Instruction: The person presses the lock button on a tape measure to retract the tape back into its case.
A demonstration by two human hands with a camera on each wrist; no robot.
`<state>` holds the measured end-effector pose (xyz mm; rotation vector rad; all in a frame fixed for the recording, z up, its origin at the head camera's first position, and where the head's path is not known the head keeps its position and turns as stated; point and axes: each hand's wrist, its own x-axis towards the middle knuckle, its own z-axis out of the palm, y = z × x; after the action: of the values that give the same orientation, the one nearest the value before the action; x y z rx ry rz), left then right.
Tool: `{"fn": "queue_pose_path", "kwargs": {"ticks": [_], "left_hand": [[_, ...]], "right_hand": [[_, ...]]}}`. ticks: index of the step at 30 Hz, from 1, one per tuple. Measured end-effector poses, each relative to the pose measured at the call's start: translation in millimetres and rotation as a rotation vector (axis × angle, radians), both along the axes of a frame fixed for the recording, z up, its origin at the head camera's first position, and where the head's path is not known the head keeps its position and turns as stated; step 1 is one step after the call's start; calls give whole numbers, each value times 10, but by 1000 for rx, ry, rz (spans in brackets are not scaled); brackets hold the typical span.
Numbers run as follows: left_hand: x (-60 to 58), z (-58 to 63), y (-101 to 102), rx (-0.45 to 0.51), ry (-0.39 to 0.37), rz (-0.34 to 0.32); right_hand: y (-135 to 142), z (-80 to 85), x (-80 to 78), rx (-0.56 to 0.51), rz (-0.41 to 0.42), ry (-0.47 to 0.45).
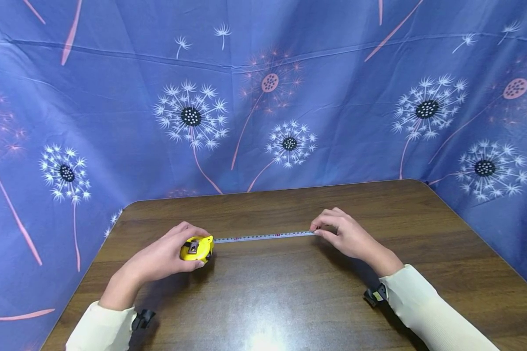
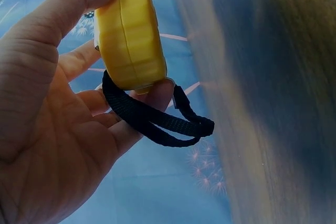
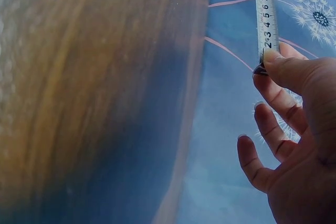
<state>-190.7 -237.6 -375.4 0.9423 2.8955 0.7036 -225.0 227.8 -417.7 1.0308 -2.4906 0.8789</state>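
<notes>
My left hand (image 1: 169, 251) grips the yellow case of a tape measure (image 1: 196, 249) between thumb and fingers, above the left part of the table. A black wrist strap (image 2: 157, 121) dangles in a loop from the case in the left wrist view. The metal blade (image 1: 259, 237) is pulled out to the right, nearly straight and level. At its free end my right hand (image 1: 347, 235) pinches the tip between thumb and index finger. Low printed numbers on the blade (image 3: 266, 17) show by the thumb in the right wrist view; the other fingers there are loosely bent.
Both hands are over a brown wooden table (image 1: 268, 287) with rounded far corners. A blue cloth (image 1: 347, 112) with a dandelion print hangs behind it and at the sides. Dark wrist devices, such as the one at the right cuff (image 1: 374, 295), sit below the sleeves.
</notes>
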Motion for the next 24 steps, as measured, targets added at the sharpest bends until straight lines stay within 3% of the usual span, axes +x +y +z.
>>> {"fn": "queue_pose_path", "kwargs": {"ticks": [24], "left_hand": [[0, -8, 98, -10, 1, 3]], "right_hand": [[-83, 23, -2, 7, -7, -12]]}}
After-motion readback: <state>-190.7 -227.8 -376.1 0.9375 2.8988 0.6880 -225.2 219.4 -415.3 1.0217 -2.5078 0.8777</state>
